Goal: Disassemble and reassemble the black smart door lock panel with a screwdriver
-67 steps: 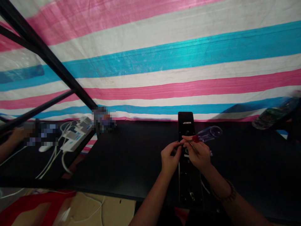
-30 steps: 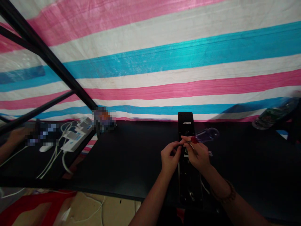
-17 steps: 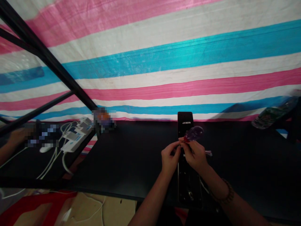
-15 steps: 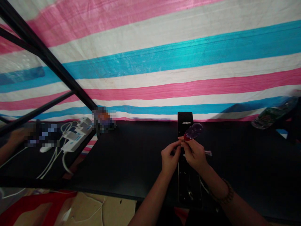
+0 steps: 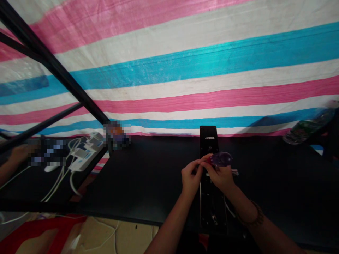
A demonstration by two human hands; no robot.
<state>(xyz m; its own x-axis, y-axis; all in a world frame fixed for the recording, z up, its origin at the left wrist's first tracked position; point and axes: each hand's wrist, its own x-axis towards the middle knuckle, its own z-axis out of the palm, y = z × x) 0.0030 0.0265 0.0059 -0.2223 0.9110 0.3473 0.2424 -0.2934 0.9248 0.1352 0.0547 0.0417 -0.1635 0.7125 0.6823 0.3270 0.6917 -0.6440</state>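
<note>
A screwdriver (image 5: pixel 221 159) with a see-through purple handle and a red collar is pinched near its front end by my right hand (image 5: pixel 218 175), its handle pointing right above the knuckles. My left hand (image 5: pixel 191 176) is closed in a pinch, its fingertips meeting those of the right. What sits between the left fingertips is too small and dark to make out. Both hands are over a long black panel (image 5: pixel 208 135) that lies lengthwise away from me, with a small white label near its far end. A small metallic piece (image 5: pixel 214 219) lies on its near end.
A clear, shiny object (image 5: pixel 234 172) lies right of my right hand on the black table (image 5: pixel 148 176). A plastic bottle (image 5: pixel 296 132) lies at the far right. On the left are a white power strip (image 5: pixel 84 157) with cables, a white mouse (image 5: pixel 52 166) and another person's hand (image 5: pixel 19 155).
The screwdriver's handle has swung down and to the right, now lying nearly level. My right fingers have shifted slightly around it; my left hand is almost still.
</note>
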